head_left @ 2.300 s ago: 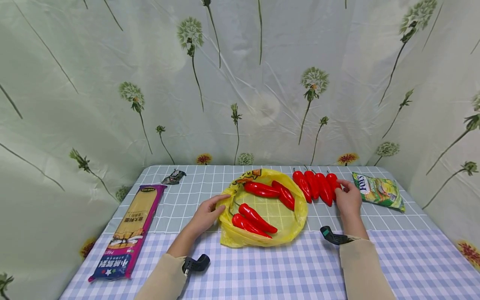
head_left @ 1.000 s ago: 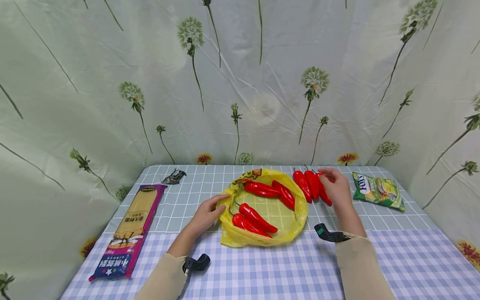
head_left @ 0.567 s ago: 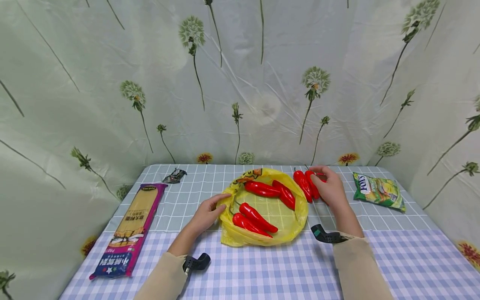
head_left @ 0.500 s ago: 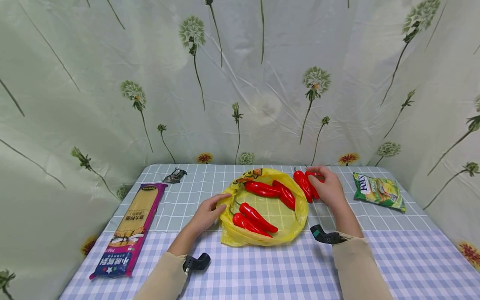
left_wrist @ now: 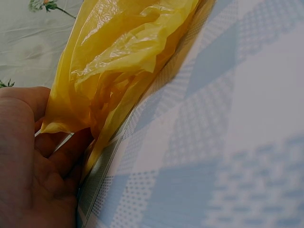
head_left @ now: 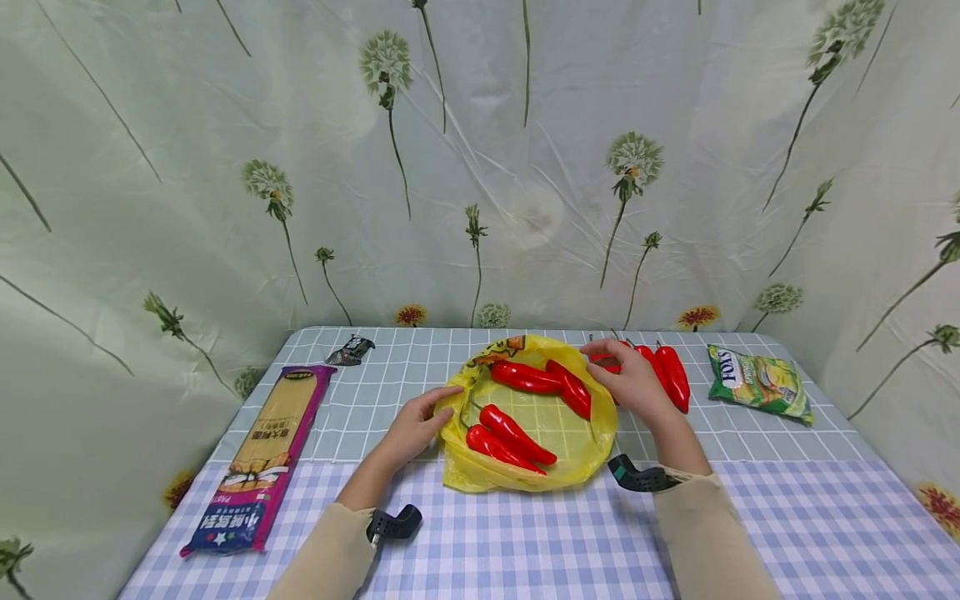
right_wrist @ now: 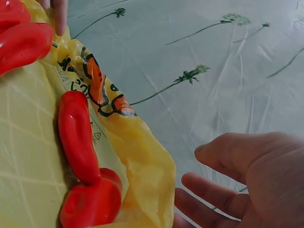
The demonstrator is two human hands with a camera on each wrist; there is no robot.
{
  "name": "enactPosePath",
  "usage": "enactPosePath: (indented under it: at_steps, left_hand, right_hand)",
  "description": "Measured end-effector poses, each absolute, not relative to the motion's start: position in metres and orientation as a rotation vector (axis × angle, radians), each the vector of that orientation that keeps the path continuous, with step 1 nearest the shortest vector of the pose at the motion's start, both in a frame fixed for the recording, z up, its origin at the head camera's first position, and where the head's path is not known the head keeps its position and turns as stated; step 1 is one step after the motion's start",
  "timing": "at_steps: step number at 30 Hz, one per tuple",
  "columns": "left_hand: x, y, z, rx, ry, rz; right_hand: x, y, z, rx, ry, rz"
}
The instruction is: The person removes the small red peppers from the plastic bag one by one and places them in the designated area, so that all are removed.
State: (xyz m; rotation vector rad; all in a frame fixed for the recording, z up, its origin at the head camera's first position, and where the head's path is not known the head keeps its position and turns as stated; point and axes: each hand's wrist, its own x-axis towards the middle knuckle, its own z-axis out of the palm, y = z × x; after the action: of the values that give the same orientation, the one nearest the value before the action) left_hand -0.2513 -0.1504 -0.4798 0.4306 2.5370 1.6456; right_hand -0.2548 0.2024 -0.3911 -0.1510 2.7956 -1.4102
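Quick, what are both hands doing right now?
Left hand: pinching the rim of the crinkly yellow plastic bag.
Right hand: open, fingers relaxed, holding nothing.

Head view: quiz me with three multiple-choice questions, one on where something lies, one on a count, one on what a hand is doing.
1. Where is the pasta packet? A) left of the yellow bag B) inside it C) far right
2. How many red peppers lie in the bag? A) two B) four C) six
3. The left hand: A) lies flat B) holds a pepper C) grips the bag's rim
Answers: A, it lies near the table's left edge; B, four show inside; C, thumb and fingers pinch the plastic.
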Motion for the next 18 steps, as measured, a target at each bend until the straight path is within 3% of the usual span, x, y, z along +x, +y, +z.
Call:
enactPosePath:
  at_steps: [18]
  left_hand:
    - [-0.251,-0.151,-0.480,0.418,2.508,1.669]
  right_hand:
    - [-0.251,0.182,-0.392,-0.316,2.815,-1.356]
